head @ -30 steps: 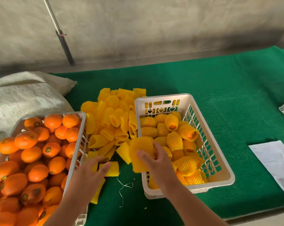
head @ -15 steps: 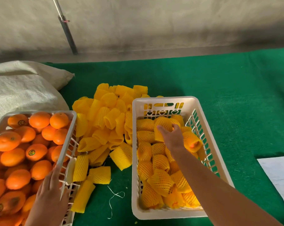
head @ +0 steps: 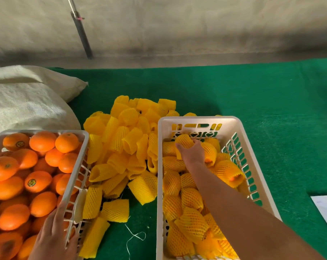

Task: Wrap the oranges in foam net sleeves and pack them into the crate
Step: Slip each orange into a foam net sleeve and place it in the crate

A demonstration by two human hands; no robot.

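Reaching to the far end of the white packing crate [head: 252, 162], the right hand [head: 193, 153] sets down a sleeved orange [head: 185, 141], fingers curled over it among the wrapped fruit already filling the crate. Left of the crate lies a heap of empty yellow foam net sleeves [head: 127, 139] on the green counter [head: 271, 100]; beyond that heap, the left hand [head: 54, 239] rests flat and empty on the rim of the bare-orange basket [head: 78, 177]. Placing appears to be the step in hand; next, likely, a fresh orange and sleeve.
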